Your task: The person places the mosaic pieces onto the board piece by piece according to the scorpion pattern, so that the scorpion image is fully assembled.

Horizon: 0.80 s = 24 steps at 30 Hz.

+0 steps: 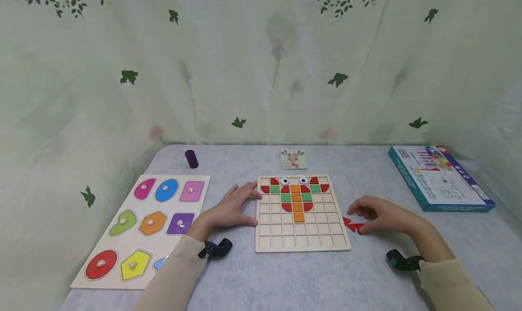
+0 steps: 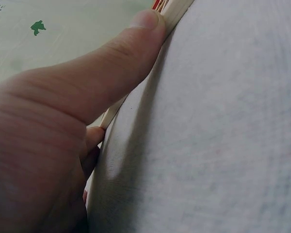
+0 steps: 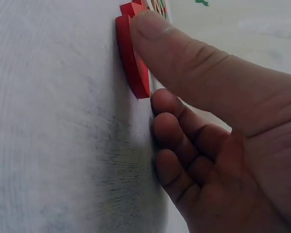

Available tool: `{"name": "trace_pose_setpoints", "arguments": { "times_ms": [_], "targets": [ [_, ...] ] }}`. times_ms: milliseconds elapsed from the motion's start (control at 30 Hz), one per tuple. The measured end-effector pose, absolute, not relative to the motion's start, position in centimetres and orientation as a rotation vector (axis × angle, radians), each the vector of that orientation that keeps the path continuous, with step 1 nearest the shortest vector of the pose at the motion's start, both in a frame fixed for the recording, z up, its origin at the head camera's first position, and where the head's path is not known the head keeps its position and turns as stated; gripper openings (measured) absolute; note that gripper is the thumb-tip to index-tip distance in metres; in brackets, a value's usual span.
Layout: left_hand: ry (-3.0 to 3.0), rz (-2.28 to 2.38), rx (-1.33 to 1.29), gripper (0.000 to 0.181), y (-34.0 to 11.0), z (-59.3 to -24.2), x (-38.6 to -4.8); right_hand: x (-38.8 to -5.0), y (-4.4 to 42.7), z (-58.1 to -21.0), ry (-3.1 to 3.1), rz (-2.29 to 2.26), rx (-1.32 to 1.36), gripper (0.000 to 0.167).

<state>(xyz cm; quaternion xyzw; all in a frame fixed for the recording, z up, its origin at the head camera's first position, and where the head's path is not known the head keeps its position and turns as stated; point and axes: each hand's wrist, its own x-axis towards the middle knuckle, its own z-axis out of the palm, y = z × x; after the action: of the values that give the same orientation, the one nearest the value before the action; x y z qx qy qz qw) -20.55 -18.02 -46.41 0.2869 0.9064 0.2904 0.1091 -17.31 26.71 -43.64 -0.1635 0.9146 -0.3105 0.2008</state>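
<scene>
A wooden grid board point(image 1: 275, 242) lies mid-table, bearing an owl-like pattern of red, green and orange pieces with two eye pieces. My left hand point(image 1: 232, 207) touches the board's left edge with spread thumb and fingers; the left wrist view shows the thumb point(image 2: 131, 43) against that edge. Right of the board, several red pieces point(image 1: 351, 227), seemingly triangles, lie close together on the cloth. Over them is my right hand point(image 1: 385, 216), its thumb point(image 3: 179, 46) touching one red piece point(image 3: 133, 63). Three of its fingers bend loosely near the table, apart from that piece; the index finger is hidden there.
A shape puzzle board point(image 1: 163, 191) with knobbed pieces lies on the left, partly under the left forearm. Behind the grid board is a small pattern card point(image 1: 293, 165). A dark purple cylinder point(image 1: 191, 159) stands at the back left, and a flat box point(image 1: 442, 177) lies at the right.
</scene>
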Motion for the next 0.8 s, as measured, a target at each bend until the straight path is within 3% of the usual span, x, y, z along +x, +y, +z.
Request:
{"name": "trace_pose_setpoints", "arguments": {
  "times_ms": [167, 500, 800],
  "targets": [
    [2.679, 0.832, 0.865, 0.066, -18.0, -46.5, -20.7, -17.2, 26.7, -43.6, 2.546, -0.871, -0.466, 0.040],
    [2.677, 0.842, 0.841, 0.066, -18.0, -46.4, -20.7, -17.7, 26.8, -44.2, 2.643, -0.898, -0.531, 0.020],
    [2.686, 0.849, 0.863, 0.066, -18.1, -46.6, -20.7, -18.4, 26.1, -44.6, 2.722, -0.887, -0.449, 0.020]
  ]
}}
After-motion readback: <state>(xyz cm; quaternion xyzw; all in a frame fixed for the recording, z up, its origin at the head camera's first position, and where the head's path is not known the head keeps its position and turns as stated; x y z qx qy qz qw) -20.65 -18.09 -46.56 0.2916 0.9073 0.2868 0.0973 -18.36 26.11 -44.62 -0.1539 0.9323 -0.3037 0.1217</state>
